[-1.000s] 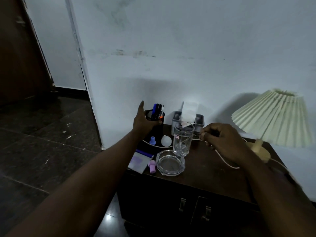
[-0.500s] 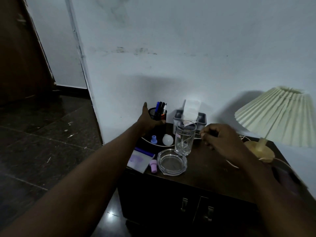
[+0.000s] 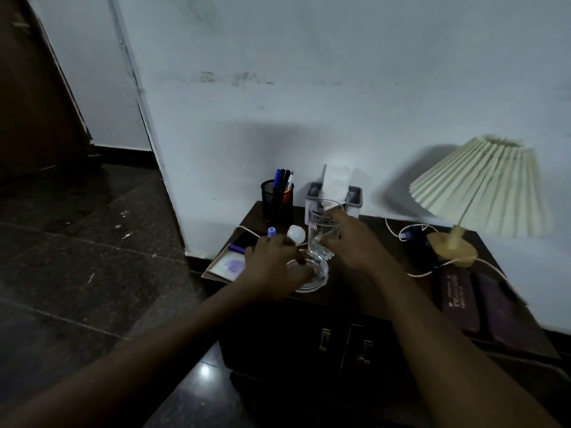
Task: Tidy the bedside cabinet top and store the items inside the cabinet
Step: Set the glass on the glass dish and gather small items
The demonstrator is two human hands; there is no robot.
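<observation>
Both hands left the pen cup and cord: my left hand now grips the ashtray, my right hand wraps the glass, both standing front-left on the cabinet.

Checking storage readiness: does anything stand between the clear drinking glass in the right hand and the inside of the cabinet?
Yes. The right hand grips the clear drinking glass, but both dark cabinet doors below the top are shut, closing off the inside.
</observation>
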